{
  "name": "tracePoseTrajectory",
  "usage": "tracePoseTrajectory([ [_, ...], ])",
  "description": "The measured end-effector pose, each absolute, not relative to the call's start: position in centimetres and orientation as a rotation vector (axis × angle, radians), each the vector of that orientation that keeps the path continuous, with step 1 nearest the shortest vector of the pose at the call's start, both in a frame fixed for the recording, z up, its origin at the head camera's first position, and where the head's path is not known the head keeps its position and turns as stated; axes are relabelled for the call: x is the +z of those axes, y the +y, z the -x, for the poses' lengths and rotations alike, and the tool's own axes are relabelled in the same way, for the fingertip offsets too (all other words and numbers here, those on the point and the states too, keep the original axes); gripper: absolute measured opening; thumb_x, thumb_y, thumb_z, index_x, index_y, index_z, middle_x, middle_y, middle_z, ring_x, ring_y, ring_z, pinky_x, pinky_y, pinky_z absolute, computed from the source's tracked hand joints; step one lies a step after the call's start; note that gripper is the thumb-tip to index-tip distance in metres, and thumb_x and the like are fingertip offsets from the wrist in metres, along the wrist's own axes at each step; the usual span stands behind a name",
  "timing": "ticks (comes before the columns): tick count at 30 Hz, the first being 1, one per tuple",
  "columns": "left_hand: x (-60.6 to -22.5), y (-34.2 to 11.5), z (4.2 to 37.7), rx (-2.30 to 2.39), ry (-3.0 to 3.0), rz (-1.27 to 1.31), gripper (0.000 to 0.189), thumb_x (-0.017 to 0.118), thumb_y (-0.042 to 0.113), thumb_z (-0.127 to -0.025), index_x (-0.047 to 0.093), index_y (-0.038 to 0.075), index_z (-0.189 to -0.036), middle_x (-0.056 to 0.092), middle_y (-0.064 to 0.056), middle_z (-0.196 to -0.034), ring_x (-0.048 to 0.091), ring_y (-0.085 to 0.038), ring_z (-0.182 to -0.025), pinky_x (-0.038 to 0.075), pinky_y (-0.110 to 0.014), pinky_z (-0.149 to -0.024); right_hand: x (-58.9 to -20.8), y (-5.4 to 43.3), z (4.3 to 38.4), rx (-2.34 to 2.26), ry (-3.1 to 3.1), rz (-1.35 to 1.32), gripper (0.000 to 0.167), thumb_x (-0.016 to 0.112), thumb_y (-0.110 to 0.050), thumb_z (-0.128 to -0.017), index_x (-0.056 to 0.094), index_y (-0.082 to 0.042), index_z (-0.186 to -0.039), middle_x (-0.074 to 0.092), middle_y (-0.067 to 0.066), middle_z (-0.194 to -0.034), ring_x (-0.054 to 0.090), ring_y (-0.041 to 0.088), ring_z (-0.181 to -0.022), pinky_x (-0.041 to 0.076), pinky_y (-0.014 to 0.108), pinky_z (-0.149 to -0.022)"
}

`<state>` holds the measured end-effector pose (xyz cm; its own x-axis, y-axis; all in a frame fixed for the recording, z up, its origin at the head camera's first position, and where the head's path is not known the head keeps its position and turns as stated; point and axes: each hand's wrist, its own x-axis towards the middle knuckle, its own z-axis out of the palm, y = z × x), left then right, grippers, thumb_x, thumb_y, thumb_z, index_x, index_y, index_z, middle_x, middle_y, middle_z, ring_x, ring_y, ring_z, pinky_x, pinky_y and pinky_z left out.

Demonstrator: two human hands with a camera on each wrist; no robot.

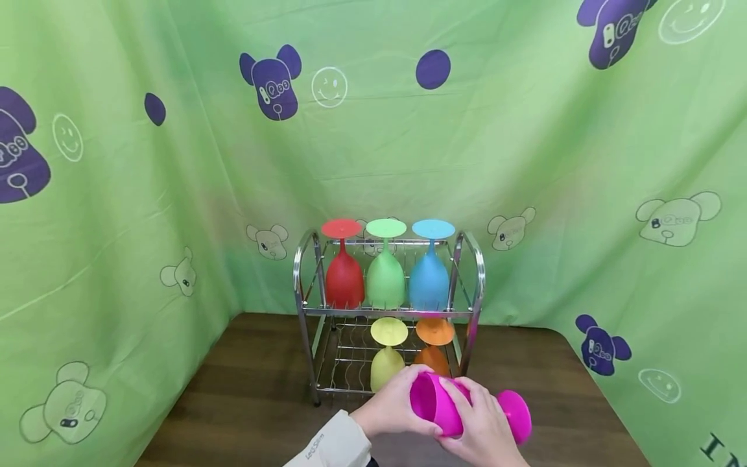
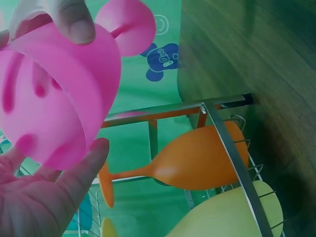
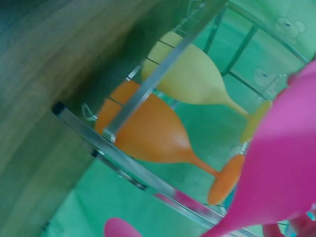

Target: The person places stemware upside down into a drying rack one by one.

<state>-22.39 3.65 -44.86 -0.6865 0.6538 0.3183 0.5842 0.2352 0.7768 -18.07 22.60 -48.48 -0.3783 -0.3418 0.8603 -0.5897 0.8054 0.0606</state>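
My left hand [image 1: 392, 405] holds a magenta wine goblet [image 1: 441, 410] near its rim, thumb and fingers round the mouth. My right hand [image 1: 483, 425] grips the bowl from the other side. The goblet lies tilted on its side in the air, its mouth toward the left and its round foot [image 1: 516, 416] toward the right. In the left wrist view the open mouth of the goblet [image 2: 44, 108] faces the camera, with the left fingers [image 2: 81, 173] at its lower edge. In the right wrist view the goblet's bowl and stem [image 3: 276, 163] fill the right side.
A two-tier metal rack [image 1: 385, 312] stands behind the hands on a dark wooden table [image 1: 245, 383]. Upside down on its top tier are red [image 1: 344, 279], light green [image 1: 386, 279] and blue [image 1: 429, 282] goblets. Yellow [image 1: 387, 370] and orange [image 3: 143, 126] goblets stand inverted below. Green printed cloth [image 1: 373, 149] surrounds the table.
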Motion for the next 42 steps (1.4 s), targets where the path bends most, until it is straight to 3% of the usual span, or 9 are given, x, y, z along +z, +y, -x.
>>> tracePoseTrajectory([
  [10, -45.8, 2.1, 22.1, 1.729, 2.211, -1.054, 0.077, 0.086, 0.007, -0.064, 0.045, 0.005, -0.129, 0.052, 0.001, -0.119, 0.056, -0.005, -0.098, 0.05, -0.022, -0.079, -47.3, 22.8, 16.8, 0.375, -2.117, -0.611, 0.08, 0.035, -0.072, -0.083, 0.057, -0.004, -0.119, 0.057, 0.014, -0.105, 0.058, 0.026, -0.084, 0.05, 0.041, -0.058],
  [15, -46.0, 1.7, 22.2, 1.814, 2.246, -0.983, 0.077, 0.086, 0.006, -0.065, 0.045, 0.005, -0.13, 0.053, -0.003, -0.119, 0.058, -0.009, -0.099, 0.05, -0.025, -0.081, -47.0, 22.7, 16.7, 0.454, -2.108, -0.571, 0.081, 0.039, -0.071, -0.084, 0.057, -0.001, -0.118, 0.058, 0.014, -0.102, 0.06, 0.026, -0.083, 0.052, 0.035, -0.067],
  [19, -46.0, 1.5, 22.2, 1.844, 2.276, -0.941, 0.078, 0.086, 0.009, -0.065, 0.045, 0.006, -0.132, 0.052, -0.005, -0.118, 0.06, -0.011, -0.098, 0.051, -0.027, -0.082, -47.1, 22.8, 16.4, 0.575, -2.129, -0.518, 0.075, 0.065, -0.062, -0.079, 0.057, 0.001, -0.119, 0.059, 0.011, -0.103, 0.056, 0.023, -0.09, 0.045, 0.015, -0.077],
  [23, -46.3, 1.1, 22.2, 1.893, 2.269, -0.913, 0.078, 0.087, 0.008, -0.065, 0.046, 0.006, -0.132, 0.052, -0.006, -0.118, 0.06, -0.013, -0.098, 0.051, -0.028, -0.081, -47.3, 22.7, 16.1, 0.73, -2.152, -0.462, 0.08, 0.091, -0.026, -0.059, 0.054, 0.003, -0.123, 0.059, 0.011, -0.103, 0.052, 0.014, -0.096, 0.035, 0.005, -0.084],
  [27, -46.8, 0.6, 22.2, 1.971, 2.234, -0.887, 0.077, 0.087, 0.007, -0.064, 0.047, 0.008, -0.13, 0.052, -0.008, -0.119, 0.059, -0.015, -0.099, 0.052, -0.03, -0.082, -47.5, 21.9, 15.7, 0.92, -2.155, -0.38, 0.088, 0.087, -0.005, -0.055, 0.044, 0.008, -0.13, 0.056, 0.004, -0.1, 0.051, 0.002, -0.09, 0.046, 0.016, -0.074],
  [32, -47.0, 0.5, 22.1, 2.082, 2.131, -0.882, 0.076, 0.085, 0.005, -0.066, 0.045, 0.008, -0.13, 0.052, -0.009, -0.119, 0.057, -0.018, -0.104, 0.051, -0.034, -0.088, -47.6, 20.4, 15.6, 1.273, -2.11, -0.271, 0.092, 0.076, 0.008, -0.068, 0.02, 0.013, -0.141, 0.049, -0.01, -0.106, 0.053, -0.007, -0.089, 0.049, 0.023, -0.067],
  [34, -46.9, 0.7, 21.9, 2.116, 2.087, -0.883, 0.077, 0.085, 0.005, -0.067, 0.043, 0.005, -0.132, 0.052, -0.01, -0.119, 0.057, -0.018, -0.105, 0.05, -0.033, -0.088, -47.5, 19.7, 15.6, 1.433, -2.088, -0.24, 0.092, 0.07, 0.011, -0.074, 0.01, 0.013, -0.143, 0.049, -0.003, -0.11, 0.054, -0.008, -0.089, 0.048, 0.02, -0.069],
  [39, -46.6, 1.1, 21.7, 2.21, 1.991, -0.876, 0.081, 0.083, 0.003, -0.068, 0.036, -0.003, -0.134, 0.049, -0.012, -0.125, 0.055, -0.017, -0.108, 0.049, -0.028, -0.09, -46.8, 18.5, 15.7, 1.84, -1.992, -0.18, 0.092, 0.058, 0.009, -0.086, -0.013, 0.009, -0.144, 0.036, 0.035, -0.124, 0.057, -0.007, -0.089, 0.047, 0.014, -0.073],
  [42, -46.3, 1.3, 21.6, 2.271, 1.961, -0.863, 0.082, 0.083, 0.004, -0.068, 0.035, -0.004, -0.134, 0.047, -0.014, -0.127, 0.054, -0.018, -0.109, 0.048, -0.029, -0.091, -46.0, 18.0, 15.9, 1.975, -1.951, -0.168, 0.092, 0.055, 0.003, -0.09, -0.019, 0.005, -0.145, 0.024, 0.041, -0.132, 0.056, -0.007, -0.091, 0.047, 0.013, -0.075],
])
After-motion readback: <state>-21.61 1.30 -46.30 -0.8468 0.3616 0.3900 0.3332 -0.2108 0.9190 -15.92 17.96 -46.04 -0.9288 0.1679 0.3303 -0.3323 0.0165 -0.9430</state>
